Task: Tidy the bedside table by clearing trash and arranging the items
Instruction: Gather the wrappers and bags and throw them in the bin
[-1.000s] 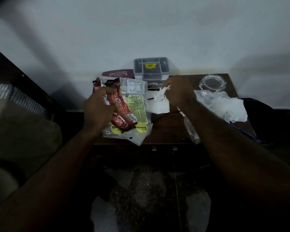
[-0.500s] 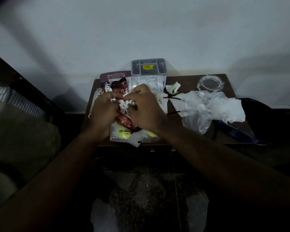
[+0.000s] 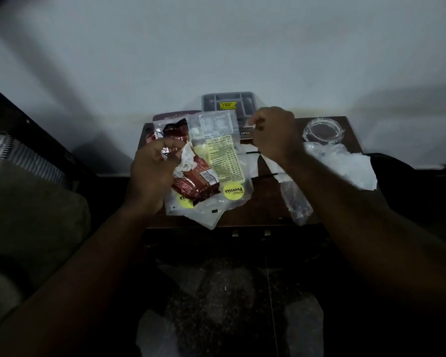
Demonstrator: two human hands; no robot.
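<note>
My left hand (image 3: 153,170) grips a bundle of trash over the left side of the dark wooden bedside table (image 3: 263,204): a clear packet with yellow printing (image 3: 223,166), red foil wrappers (image 3: 195,182) and a crumpled white tissue (image 3: 186,161) pressed against them. My right hand (image 3: 274,134) hovers over the back middle of the table with its fingers curled; whether it pinches anything small is unclear. More crumpled white paper and clear plastic (image 3: 345,163) lies on the right side, partly under my right forearm.
A grey compartment box (image 3: 228,104) stands at the back against the wall, a maroon case (image 3: 175,115) to its left. A clear glass dish (image 3: 323,130) sits at the back right. A bed (image 3: 23,189) lies at the left. Speckled floor below.
My right hand left the tissue in my left hand's bundle and moved up and to the right, toward the back of the table. The left hand stays on the packets.
</note>
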